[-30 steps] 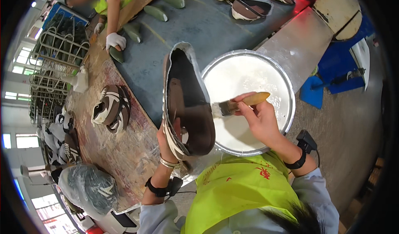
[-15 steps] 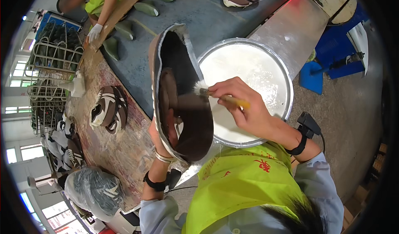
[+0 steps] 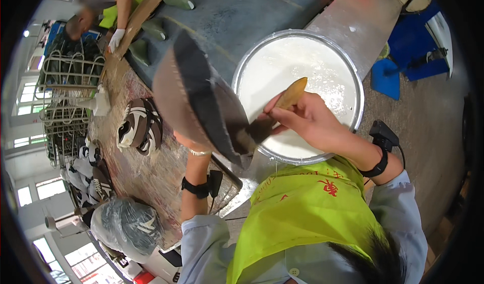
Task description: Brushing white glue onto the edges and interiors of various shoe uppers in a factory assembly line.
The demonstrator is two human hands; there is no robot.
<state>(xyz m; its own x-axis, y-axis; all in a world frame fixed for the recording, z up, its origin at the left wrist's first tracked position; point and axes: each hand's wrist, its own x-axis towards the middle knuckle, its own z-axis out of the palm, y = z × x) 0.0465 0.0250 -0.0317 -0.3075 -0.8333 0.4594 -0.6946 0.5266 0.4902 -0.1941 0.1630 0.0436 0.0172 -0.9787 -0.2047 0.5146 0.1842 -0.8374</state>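
My left hand [image 3: 190, 140] grips a brown shoe upper [image 3: 169, 95] from beneath, mostly hidden by it. The upper is tilted, its dark inside and pale stitched edge facing right. In my right hand [image 3: 315, 120] is a brush, its yellowish wooden handle [image 3: 293, 92] pointing up. The brush head, blurred, lies against the upper's lower right edge. Below the right hand stands a round metal basin [image 3: 361, 102] filled with white liquid [image 3: 302, 57].
Brown-and-white shoe uppers [image 3: 140, 125] lie on the worn board [image 3: 166, 175] at left. Several green shoe lasts [image 3: 178, 2] rest on the blue-grey surface beyond. A co-worker's white-gloved hand [image 3: 116, 40] is at the far left. A blue dustpan [image 3: 385, 79] is at right.
The upper has turned, so its outer side now shows more. My right hand has swung the brush over, bristles moving from the upper's inside down to its lower edge.
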